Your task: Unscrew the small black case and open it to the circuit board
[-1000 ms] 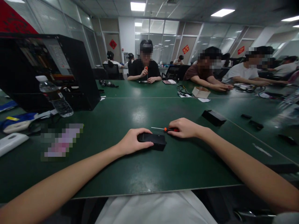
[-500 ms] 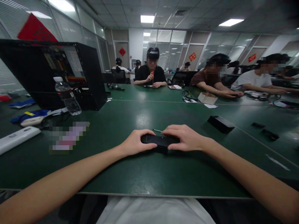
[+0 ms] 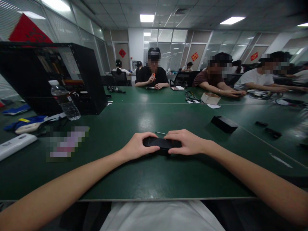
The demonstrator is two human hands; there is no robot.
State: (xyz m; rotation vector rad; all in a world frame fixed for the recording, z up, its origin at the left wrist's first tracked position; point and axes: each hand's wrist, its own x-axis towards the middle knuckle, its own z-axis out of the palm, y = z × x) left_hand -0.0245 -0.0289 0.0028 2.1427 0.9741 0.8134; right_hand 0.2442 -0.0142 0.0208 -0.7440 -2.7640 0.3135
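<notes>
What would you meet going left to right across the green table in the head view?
In order: white device → water bottle → left hand → black device → right hand → black box.

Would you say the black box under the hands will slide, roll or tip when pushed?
The black box looks rigid and flat-sided, so it probably slides rather than rolling or tipping. Its glossy top may be slippery.
</notes>
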